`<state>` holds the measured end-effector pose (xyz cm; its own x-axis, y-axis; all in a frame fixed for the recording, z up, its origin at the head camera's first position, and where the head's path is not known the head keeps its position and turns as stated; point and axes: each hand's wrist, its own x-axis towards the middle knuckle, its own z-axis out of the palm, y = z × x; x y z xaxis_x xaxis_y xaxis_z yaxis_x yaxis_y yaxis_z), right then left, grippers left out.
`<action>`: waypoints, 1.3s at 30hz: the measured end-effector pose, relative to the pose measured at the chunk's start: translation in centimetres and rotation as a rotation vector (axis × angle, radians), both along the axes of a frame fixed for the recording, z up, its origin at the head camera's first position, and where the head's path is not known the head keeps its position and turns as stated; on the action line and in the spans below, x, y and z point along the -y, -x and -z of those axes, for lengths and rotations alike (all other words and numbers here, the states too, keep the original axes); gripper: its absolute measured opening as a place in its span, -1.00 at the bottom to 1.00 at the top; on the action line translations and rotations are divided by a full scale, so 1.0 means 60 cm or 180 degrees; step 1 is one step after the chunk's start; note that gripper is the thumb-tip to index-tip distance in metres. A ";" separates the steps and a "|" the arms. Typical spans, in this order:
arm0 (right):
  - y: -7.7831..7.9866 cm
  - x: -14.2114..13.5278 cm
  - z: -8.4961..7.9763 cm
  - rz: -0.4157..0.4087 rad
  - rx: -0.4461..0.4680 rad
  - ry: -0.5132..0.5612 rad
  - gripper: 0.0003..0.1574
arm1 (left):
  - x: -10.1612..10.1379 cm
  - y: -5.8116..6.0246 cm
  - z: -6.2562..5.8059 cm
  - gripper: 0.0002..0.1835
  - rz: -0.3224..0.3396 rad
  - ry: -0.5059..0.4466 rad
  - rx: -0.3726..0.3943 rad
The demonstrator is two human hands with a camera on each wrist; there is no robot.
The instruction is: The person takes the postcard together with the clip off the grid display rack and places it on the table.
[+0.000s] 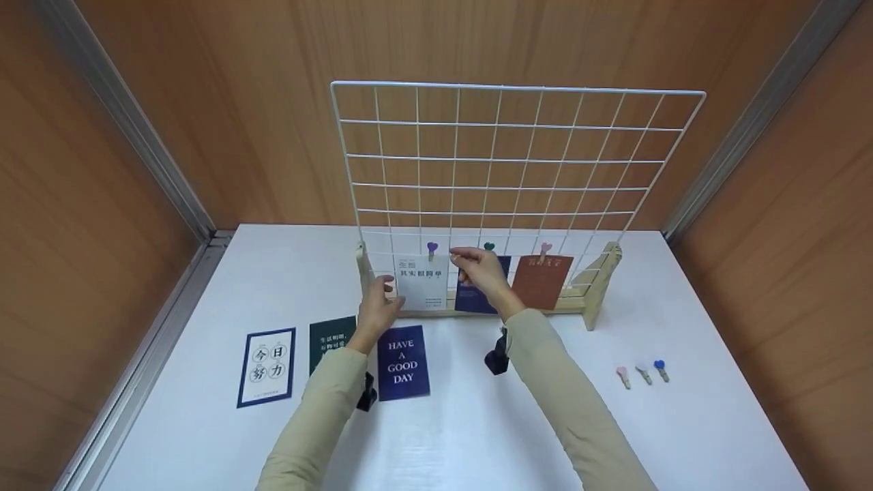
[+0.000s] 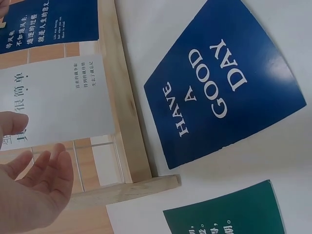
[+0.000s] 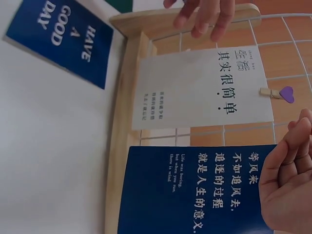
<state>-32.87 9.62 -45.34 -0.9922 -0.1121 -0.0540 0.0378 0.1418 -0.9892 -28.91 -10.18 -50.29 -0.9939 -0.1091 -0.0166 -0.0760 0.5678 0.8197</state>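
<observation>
A white card (image 1: 421, 283) hangs on the white wire grid (image 3: 183, 131), held at its top by a clothespin with a purple heart (image 3: 282, 94). My left hand (image 1: 378, 310) is at the card's left edge, fingers loosely bent; in the left wrist view its thumb (image 2: 13, 123) lies in front of the card and the other fingers are spread beside it. To the right of the purple clip is my right hand (image 1: 483, 273), fingers loosely curled with nothing visible in them. It partly covers a blue card (image 3: 195, 190) that hangs beside the white one.
A red-brown card (image 1: 542, 281) hangs under a pink clip (image 1: 545, 249). The grid stands in a wooden base (image 1: 597, 286). On the table lie a blue card (image 1: 404, 363), a dark green card (image 1: 332, 341), a blue-bordered card (image 1: 267, 367) and three heart clips (image 1: 643, 374).
</observation>
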 end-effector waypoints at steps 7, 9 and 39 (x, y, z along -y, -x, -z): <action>0.000 0.018 -0.005 -0.0063 -0.0004 0.0094 -0.66 | 0.001 0.005 -0.001 -0.51 -0.0021 0.0072 -0.0040; 0.000 0.022 -0.007 -0.0054 -0.0022 0.0104 -0.66 | 0.000 0.008 -0.002 -0.51 -0.0012 0.0105 -0.0076; 0.007 0.066 -0.008 -0.0187 0.0055 0.0000 -0.48 | -0.008 0.024 0.006 -0.61 -0.0023 0.0061 -0.0288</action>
